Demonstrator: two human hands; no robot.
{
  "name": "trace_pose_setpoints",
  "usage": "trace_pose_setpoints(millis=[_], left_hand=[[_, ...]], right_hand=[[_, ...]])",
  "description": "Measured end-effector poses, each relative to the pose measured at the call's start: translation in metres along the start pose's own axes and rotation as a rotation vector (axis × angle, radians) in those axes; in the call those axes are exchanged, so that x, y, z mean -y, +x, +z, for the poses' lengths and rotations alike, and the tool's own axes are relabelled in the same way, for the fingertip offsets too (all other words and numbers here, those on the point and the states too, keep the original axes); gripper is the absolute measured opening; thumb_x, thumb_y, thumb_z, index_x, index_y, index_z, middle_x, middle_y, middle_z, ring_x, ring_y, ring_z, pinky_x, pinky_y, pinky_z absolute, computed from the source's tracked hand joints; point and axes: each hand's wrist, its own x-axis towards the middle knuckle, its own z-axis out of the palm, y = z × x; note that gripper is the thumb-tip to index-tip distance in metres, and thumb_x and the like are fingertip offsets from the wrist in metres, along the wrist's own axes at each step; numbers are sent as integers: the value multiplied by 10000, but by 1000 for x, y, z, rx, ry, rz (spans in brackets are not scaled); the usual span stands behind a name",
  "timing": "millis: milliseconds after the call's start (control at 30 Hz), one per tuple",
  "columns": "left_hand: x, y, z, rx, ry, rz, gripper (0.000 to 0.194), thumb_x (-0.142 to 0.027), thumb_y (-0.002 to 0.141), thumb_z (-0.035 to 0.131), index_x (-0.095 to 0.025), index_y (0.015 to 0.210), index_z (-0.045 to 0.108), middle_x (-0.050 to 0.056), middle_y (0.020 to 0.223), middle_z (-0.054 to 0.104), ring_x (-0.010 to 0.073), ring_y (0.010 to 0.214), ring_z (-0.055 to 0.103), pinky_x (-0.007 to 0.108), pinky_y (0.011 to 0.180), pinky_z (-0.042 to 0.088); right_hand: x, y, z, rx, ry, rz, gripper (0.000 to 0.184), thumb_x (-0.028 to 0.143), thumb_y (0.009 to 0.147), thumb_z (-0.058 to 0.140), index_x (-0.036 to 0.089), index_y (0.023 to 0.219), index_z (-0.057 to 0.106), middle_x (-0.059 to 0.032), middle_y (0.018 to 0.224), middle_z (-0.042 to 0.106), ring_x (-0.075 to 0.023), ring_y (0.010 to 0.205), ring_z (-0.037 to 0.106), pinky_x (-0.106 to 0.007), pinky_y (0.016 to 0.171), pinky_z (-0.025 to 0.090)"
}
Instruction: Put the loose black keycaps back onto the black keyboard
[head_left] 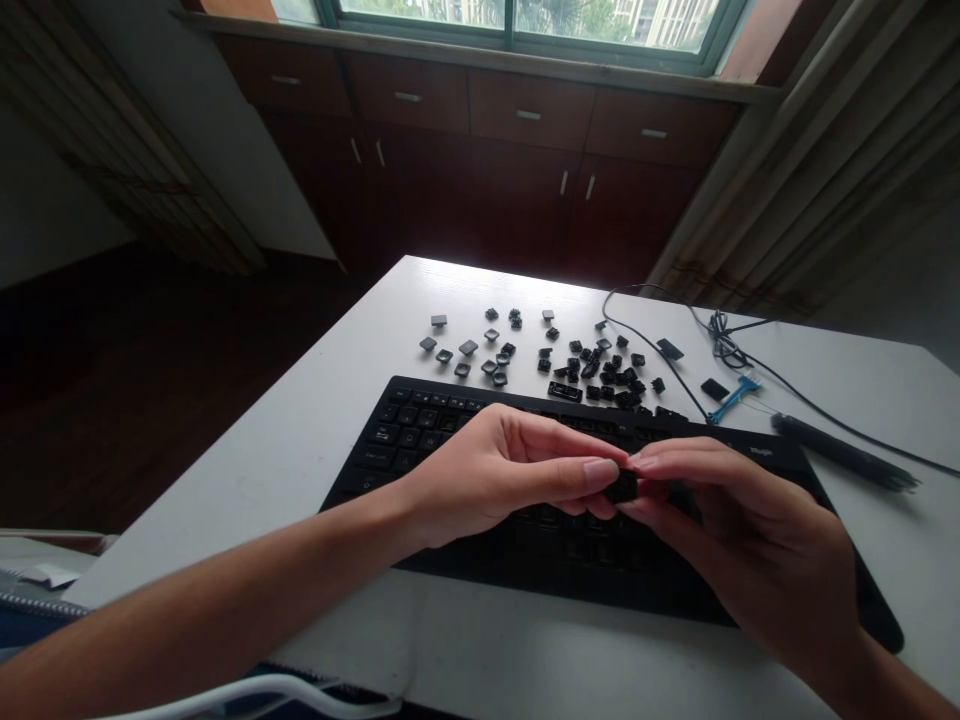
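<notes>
Many keycaps [609,375] beyond black keyboard [525,560].

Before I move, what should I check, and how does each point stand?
1. Black part held at the fingertips of the left hand and right hand: ok.
2. Part right way up: cannot tell, fingers cover much of it.
3. Keyboard resting on the table under the hands: ok.
4. All keycaps on the keyboard: not ok, several lie loose beyond it.
5. Coiled cable away from both hands: ok.
</notes>
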Motion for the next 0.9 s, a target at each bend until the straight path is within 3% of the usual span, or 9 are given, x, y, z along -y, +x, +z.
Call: trace_pose_setpoints(millis=[333, 500, 900], left_hand=[[3, 0, -1, 27, -70, -22, 319, -285, 832, 777, -219, 1142, 740, 32, 911, 783, 95, 833, 725, 145, 757, 549], [5, 0, -2, 35, -79, -39, 387, -283, 813, 794, -220, 1187, 715, 63, 999, 773, 111, 855, 728, 182, 800, 558], [4, -1, -2, 54, -77, -50, 371, -280, 829, 778, -206, 1187, 716, 71, 981, 777, 120, 847, 733, 194, 800, 561]], right_hand=[[6, -2, 0, -47, -50, -2, 384, 101, 807, 766, 248, 1145, 659, 9, 991, 735, -91, 785, 690, -157, 721, 579], [6, -4, 1, -45, -44, -31, 419, 63, 798, 756, 241, 1162, 651, -2, 1015, 731, -97, 806, 692, -165, 721, 574], [6, -5, 0, -39, -52, -49, 459, 45, 778, 756, 250, 1175, 652, -20, 1008, 733, -129, 777, 695, -208, 649, 589]])
